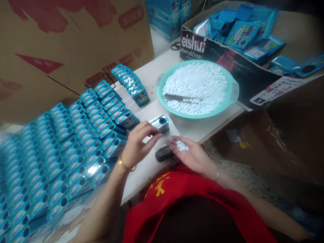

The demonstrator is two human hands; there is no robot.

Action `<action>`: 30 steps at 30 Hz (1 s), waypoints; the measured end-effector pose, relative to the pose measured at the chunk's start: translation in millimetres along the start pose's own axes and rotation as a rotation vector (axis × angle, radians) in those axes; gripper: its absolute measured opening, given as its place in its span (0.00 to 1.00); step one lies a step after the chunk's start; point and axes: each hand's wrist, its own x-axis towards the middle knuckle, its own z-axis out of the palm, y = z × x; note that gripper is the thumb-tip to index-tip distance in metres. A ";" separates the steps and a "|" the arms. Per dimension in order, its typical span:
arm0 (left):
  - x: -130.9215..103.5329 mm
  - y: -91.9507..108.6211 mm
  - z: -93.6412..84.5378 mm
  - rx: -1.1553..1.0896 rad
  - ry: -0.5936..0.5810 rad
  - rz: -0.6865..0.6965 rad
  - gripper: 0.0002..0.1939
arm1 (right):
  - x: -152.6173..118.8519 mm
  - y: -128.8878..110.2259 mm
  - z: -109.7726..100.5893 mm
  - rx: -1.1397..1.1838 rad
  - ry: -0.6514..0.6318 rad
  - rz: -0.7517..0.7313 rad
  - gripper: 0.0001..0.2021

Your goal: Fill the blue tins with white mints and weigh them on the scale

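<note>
My right hand (192, 155) is palm up and cupped, with a few white tablets (182, 145) resting in it. Just left of it, my left hand (140, 143) reaches across with thumb and fingertips drawn together; anything pinched between them is too small to make out. Behind those fingertips a blue flip-top box (163, 123) with a dark round spot lies on the white board, its near end partly covered by the hand. Below, a black, glossy, rounded object (164, 153) lies beside my right fingers.
A turquoise basin (164, 107) full of white tablets holds a metal scoop-like tool (174, 97). Many blue boxes (76, 141) stand in rows on the left; another row (138, 96) has tablets on top. A black carton (243, 72) of blue packs and a large cardboard box (76, 44) stand behind.
</note>
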 end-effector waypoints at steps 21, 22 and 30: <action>-17.9 -21.1 39.8 0.470 0.105 0.124 0.23 | 19.3 2.3 12.0 0.167 0.015 -0.157 0.12; -19.3 -20.5 39.2 0.493 0.099 0.126 0.23 | 19.8 3.8 14.4 0.172 0.019 -0.157 0.12; -29.9 -11.5 34.3 0.612 0.249 0.166 0.23 | 10.1 6.3 27.9 0.159 0.010 -0.111 0.09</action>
